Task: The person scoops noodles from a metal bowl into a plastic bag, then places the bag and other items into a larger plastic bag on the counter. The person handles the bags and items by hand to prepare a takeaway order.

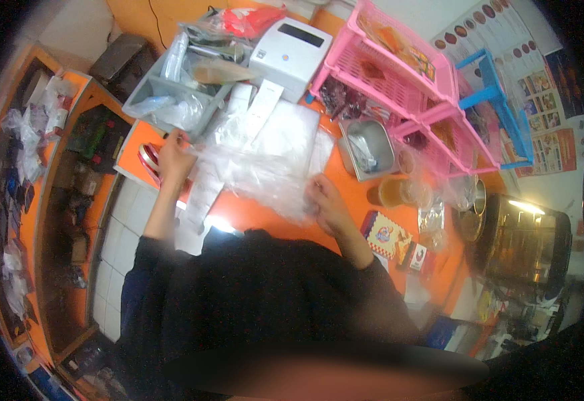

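Note:
Clear plastic bags lie in a pile on the orange table before me. At their right edge is my right hand, its fingers bent against the plastic; blur hides whether they grip it. My left hand is at the left side of the pile, beside the grey divided bin and a roll of red and white tape. What its fingers hold cannot be made out. Long paper slips lie over the bags, below a white label printer. Another paper strip hangs near the table's front edge.
Pink plastic racks stand at the back right, with a steel container before them. Lidded cups, a printed box and a glass-fronted appliance are to the right. Orange shelving stands left.

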`<action>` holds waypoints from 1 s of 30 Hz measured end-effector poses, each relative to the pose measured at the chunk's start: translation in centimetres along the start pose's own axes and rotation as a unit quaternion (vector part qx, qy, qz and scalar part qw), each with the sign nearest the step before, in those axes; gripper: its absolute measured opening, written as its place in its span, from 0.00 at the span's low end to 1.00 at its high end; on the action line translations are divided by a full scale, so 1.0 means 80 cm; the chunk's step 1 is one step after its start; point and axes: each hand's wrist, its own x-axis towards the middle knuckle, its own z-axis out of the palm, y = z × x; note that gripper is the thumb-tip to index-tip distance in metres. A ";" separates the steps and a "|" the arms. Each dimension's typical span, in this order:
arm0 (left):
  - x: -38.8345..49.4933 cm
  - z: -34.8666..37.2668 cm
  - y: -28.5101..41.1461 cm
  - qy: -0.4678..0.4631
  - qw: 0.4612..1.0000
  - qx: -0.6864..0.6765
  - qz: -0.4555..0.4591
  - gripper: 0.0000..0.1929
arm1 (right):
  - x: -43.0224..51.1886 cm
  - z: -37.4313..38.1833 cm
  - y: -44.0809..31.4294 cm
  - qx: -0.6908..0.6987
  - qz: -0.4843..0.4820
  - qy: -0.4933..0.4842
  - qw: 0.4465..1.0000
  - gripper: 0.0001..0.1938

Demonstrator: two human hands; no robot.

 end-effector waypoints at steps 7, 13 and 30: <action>-0.037 0.031 -0.070 -0.289 0.878 0.131 0.358 0.24 | 0.143 0.031 -0.040 -0.785 -0.200 0.184 0.557 0.21; -0.045 0.036 -0.096 -0.343 0.882 -0.305 -0.104 0.14 | 0.275 0.030 0.035 -0.871 -0.184 0.050 0.453 0.19; -0.120 0.059 -0.018 -0.323 0.861 -0.327 0.216 0.46 | 0.042 0.014 0.068 -0.684 0.012 -0.025 0.729 0.13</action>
